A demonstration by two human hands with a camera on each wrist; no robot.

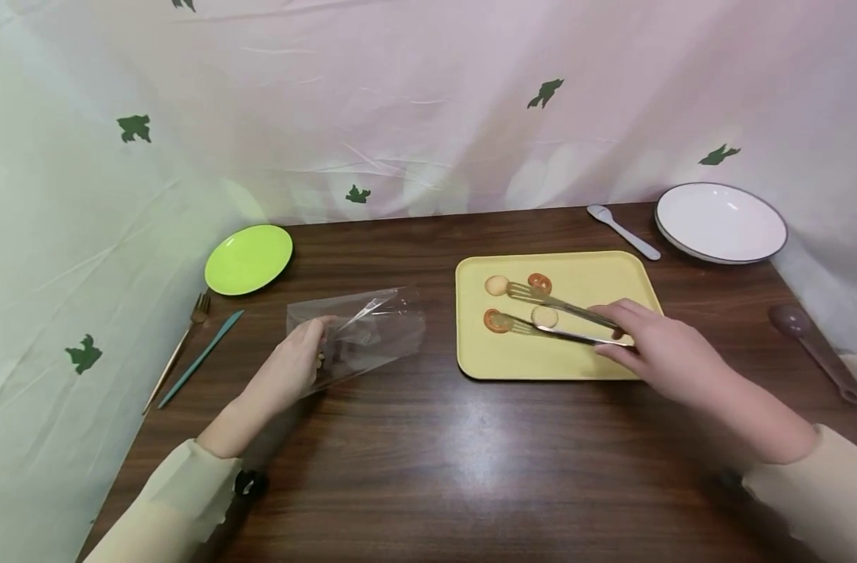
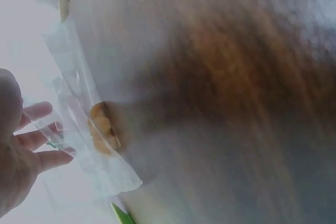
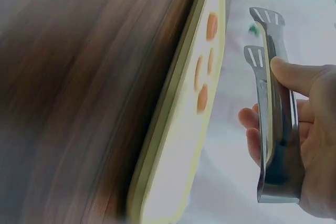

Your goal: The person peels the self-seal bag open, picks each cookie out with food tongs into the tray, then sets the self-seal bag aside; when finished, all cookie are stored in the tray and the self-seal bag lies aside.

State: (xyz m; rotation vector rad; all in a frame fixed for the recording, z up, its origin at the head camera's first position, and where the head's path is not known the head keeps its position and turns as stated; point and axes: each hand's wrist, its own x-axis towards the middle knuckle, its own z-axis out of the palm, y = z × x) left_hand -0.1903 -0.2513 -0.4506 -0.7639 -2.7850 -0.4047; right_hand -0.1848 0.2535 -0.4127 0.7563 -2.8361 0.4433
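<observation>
My left hand point(image 1: 295, 360) holds a clear plastic bag point(image 1: 382, 332) by its near left side. Through the film in the left wrist view, several round golden biscuits point(image 2: 102, 128) show at the bag's lower edge. My right hand point(image 1: 664, 352) grips metal tongs point(image 1: 576, 311) with slotted ends, thumb on one arm and fingers on the other. The tong arms stand apart above a yellow tray point(image 1: 555, 361). On this tray lie pale round biscuits point(image 1: 496, 285) and reddish-brown ones point(image 1: 539, 281). Nothing is clearly caught between the tong ends.
A green plate point(image 1: 249, 259) stands at the back left, with a fork point(image 1: 182, 344) and a teal knife point(image 1: 202, 358) before it. Toward the right are a grey spoon point(image 1: 622, 231), a white dish point(image 1: 722, 221) and a brown ladle-like spoon point(image 1: 815, 348). Curtains border the table.
</observation>
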